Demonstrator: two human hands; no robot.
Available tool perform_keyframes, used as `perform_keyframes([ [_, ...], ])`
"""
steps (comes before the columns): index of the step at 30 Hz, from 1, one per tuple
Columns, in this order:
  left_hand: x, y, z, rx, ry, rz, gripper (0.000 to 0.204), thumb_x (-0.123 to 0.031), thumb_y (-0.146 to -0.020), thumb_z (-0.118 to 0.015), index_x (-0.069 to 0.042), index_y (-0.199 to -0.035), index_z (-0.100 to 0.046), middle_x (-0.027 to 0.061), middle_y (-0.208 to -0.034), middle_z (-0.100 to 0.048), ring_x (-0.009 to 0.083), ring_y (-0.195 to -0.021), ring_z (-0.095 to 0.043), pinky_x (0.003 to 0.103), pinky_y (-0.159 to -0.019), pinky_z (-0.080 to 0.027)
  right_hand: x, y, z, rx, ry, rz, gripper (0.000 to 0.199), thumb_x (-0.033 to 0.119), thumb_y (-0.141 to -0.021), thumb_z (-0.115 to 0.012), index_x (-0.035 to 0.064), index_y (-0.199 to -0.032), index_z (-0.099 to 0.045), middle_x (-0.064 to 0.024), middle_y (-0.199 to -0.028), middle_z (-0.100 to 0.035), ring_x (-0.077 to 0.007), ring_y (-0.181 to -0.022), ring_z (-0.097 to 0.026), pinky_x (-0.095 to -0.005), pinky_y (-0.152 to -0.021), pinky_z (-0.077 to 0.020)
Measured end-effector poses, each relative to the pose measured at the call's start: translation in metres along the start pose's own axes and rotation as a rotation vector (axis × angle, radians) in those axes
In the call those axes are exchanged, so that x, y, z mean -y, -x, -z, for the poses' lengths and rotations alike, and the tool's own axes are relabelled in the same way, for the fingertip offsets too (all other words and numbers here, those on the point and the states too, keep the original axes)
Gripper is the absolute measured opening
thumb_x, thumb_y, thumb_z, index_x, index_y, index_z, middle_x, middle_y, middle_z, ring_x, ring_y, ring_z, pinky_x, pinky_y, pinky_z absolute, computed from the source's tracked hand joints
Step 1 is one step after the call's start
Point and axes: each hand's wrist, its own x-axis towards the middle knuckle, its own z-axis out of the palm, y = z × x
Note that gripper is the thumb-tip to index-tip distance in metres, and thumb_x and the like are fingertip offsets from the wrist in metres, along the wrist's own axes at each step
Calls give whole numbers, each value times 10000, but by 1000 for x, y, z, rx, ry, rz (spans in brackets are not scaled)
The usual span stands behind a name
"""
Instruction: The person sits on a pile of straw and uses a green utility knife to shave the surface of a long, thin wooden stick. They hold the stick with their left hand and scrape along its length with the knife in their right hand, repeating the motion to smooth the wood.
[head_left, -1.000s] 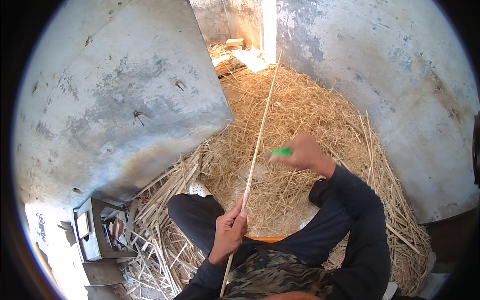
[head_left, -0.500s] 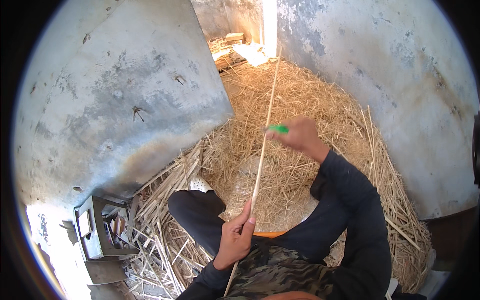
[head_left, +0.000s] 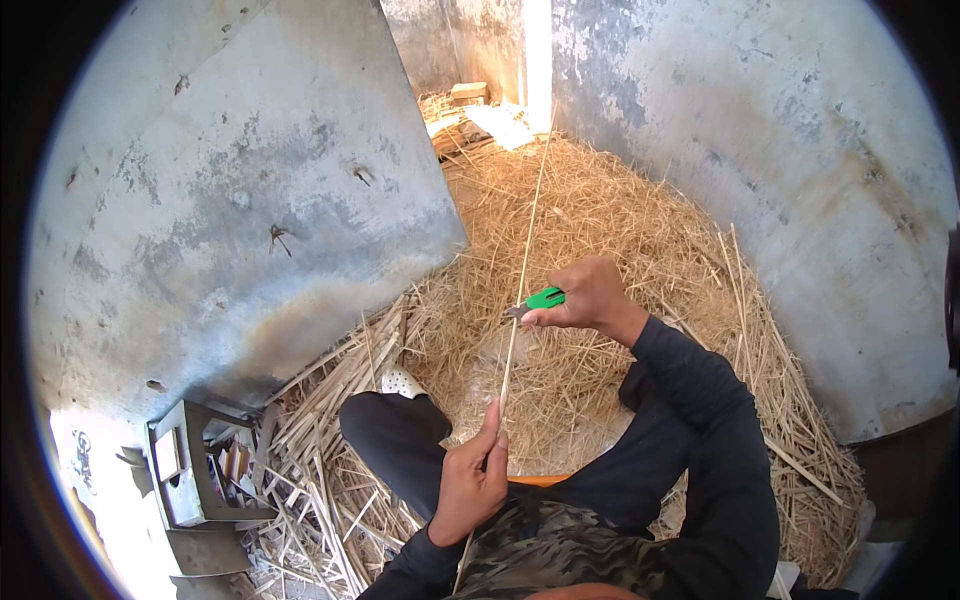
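Note:
A long, thin bamboo strip (head_left: 532,225) runs from my lap out over the straw. My left hand (head_left: 472,482) pinches the strip close to my body, thumb along its side. Farther out, my right hand (head_left: 590,295) is closed around a green-handled utility knife (head_left: 546,298). The knife's grey tip meets the strip from the right side. How deep the blade sits against the strip is too small to tell.
Pale shavings (head_left: 600,210) heap up ahead of me between worn plaster walls (head_left: 250,180). Split strips (head_left: 325,490) lie at left beside a small wooden stool (head_left: 190,470) holding odds and ends. A white perforated shoe (head_left: 401,382) shows by my crossed leg.
My right hand has drawn the knife toward me along the strip. The strip's far part has shifted slightly left, while my left hand has stayed nearly in place.

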Motion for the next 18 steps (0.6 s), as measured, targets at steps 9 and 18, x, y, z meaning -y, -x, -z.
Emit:
perform_keyframes([
  [9, -4, 17, 6, 73, -61, 1, 465, -15, -930, -508, 47, -1381, -419, 49, -624, -423, 58, -573, -405, 216, -535, -363, -62, -18, -4, 15, 161, -208, 745, 813, -783, -453, 143, -464, -519, 47, -393, -357, -106, -330, -323, -285, -339, -249],
  [18, 1, 51, 4, 188, -7, 1, 435, -8, -932, -524, 31, -1361, -459, 56, -626, -503, 66, -589, -442, 222, -563, -396, -164, -18, 24, -118, 271, -594, 763, 797, -823, -400, 121, -483, -503, 17, -417, -381, -147, -368, -380, -319, -366, -278],
])
